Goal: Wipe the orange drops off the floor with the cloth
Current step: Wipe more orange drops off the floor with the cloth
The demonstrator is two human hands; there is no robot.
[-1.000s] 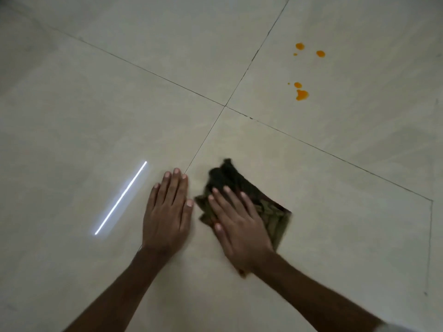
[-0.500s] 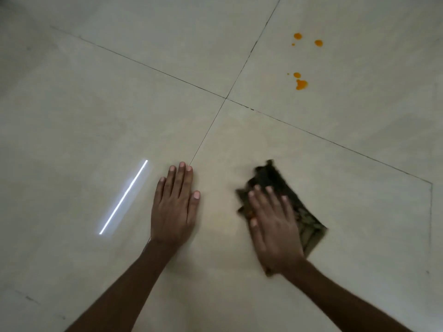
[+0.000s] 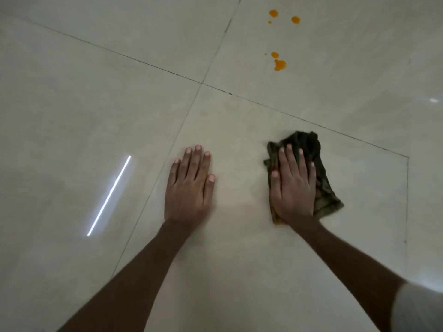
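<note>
Several orange drops [image 3: 279,64] lie on the pale tiled floor [image 3: 239,259] at the upper right, the largest nearest me and smaller ones [image 3: 295,19] farther off. A dark olive cloth [image 3: 309,142] lies crumpled on the floor below them, well short of the drops. My right hand [image 3: 293,188] presses flat on the cloth with straight fingers and covers most of it. To its left, my left hand [image 3: 189,188] rests flat on the bare tile, fingers straight, apart from the cloth.
Dark grout lines [image 3: 201,83] cross between the tiles just beyond my hands. A bright strip of reflected light [image 3: 109,196] shows on the floor at the left. A white sleeve edge [image 3: 422,310] sits at the bottom right.
My right hand has slid the cloth to the right across the tile, away from my left hand. The left hand has stayed flat in about the same place.
</note>
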